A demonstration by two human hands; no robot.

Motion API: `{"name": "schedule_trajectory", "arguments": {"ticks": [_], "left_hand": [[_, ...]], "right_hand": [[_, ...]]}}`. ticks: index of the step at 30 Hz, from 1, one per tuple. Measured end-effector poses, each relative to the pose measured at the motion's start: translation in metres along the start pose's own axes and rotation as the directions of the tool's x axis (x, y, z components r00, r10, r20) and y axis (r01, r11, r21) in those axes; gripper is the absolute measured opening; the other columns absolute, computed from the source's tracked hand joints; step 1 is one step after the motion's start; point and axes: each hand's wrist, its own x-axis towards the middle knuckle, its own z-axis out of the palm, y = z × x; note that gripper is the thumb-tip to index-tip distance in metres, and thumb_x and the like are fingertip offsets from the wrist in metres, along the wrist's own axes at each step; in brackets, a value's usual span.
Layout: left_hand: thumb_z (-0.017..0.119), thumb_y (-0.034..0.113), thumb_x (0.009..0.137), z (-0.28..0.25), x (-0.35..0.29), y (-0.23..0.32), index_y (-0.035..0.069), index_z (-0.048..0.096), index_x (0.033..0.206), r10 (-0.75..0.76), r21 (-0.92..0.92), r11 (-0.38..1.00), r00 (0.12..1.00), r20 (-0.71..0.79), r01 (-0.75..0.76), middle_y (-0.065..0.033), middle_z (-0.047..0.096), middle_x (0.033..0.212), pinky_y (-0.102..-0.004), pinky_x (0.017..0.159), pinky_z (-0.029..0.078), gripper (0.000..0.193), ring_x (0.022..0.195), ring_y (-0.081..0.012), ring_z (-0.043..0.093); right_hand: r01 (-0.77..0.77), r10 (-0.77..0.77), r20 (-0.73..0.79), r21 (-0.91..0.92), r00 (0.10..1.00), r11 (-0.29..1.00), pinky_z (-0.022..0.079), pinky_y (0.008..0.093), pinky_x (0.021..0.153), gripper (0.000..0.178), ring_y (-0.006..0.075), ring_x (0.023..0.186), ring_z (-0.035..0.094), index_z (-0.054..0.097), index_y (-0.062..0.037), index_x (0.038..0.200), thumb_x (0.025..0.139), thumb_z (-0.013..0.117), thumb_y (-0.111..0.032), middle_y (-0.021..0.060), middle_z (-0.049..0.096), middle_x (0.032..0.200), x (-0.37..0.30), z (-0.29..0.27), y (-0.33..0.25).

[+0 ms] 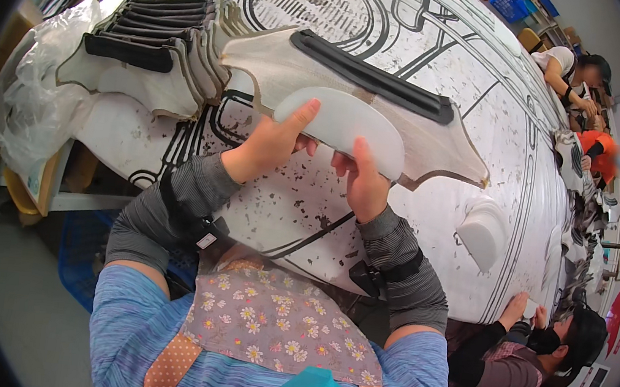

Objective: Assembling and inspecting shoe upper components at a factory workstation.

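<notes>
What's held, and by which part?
Left hand and right hand hold the white pad by its near edge, thumbs on top; grip on the fabric beneath is unclear.

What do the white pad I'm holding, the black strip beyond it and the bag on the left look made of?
White pad: probably foam, matte; its surface looks smooth and even. Black strip: perhaps leatherette or fabric, with faint sheen along its ridge. Bag: likely thin clear plastic, shiny and wrinkled.

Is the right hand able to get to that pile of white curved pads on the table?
Probably yes: the pile of white pads looks close to the right hand, with only printed tabletop showing between them. It would likely have to let go of its half-moon pad first.
</notes>
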Motion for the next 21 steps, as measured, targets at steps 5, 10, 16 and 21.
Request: {"name": "schedule_trajectory", "arguments": {"ticks": [5,10,16,21], "left_hand": [[0.044,0.036,0.096,-0.008,0.006,0.000,0.004,0.059,0.095,-0.045,-0.081,0.996,0.996,-0.077,0.038,-0.0037,0.061,0.077,-0.0210,0.052,0.039,0.035,0.059,-0.0093,0.054],[0.046,0.035,0.095,-0.011,0.008,-0.007,0.004,0.058,0.101,0.018,-0.292,0.956,0.997,-0.078,-0.040,-0.0031,0.060,0.085,-0.0227,0.058,0.045,0.033,0.071,-0.0110,0.056],[0.045,0.031,0.097,-0.015,0.011,-0.007,0.004,0.057,0.102,0.199,-0.028,0.977,0.950,-0.242,-0.212,-0.0027,0.059,0.087,-0.0233,0.061,0.045,0.030,0.075,-0.0096,0.054],[0.048,0.029,0.096,-0.011,0.015,-0.004,0.004,0.056,0.099,0.367,0.038,0.922,0.840,-0.399,-0.385,0.0018,0.056,0.084,-0.0208,0.055,0.040,0.026,0.067,-0.0060,0.049]], "right_hand": [[-0.022,-0.001,-0.240,-0.094,0.971,0.995,0.039,0.0215,0.049,0.025,0.0098,0.057,0.052,0.057,-0.0016,0.093,0.094,0.049,-0.025,0.0033,0.057,0.070,0.002,-0.003,-0.007],[-0.029,0.014,-0.291,-0.049,0.957,0.998,0.039,0.0212,0.049,0.026,0.0093,0.057,0.052,0.057,-0.0021,0.090,0.094,0.050,-0.027,0.0028,0.057,0.072,0.002,0.000,-0.008],[0.030,-0.084,-0.196,-0.264,0.977,0.964,0.038,0.0209,0.050,0.031,0.0073,0.056,0.047,0.057,-0.0028,0.086,0.096,0.047,-0.030,0.0012,0.056,0.070,-0.003,0.001,-0.005],[0.097,-0.140,-0.121,-0.302,0.983,0.948,0.038,0.0208,0.052,0.033,0.0069,0.056,0.045,0.057,-0.0037,0.081,0.097,0.043,-0.029,0.0006,0.055,0.068,-0.004,0.008,-0.008]]}}
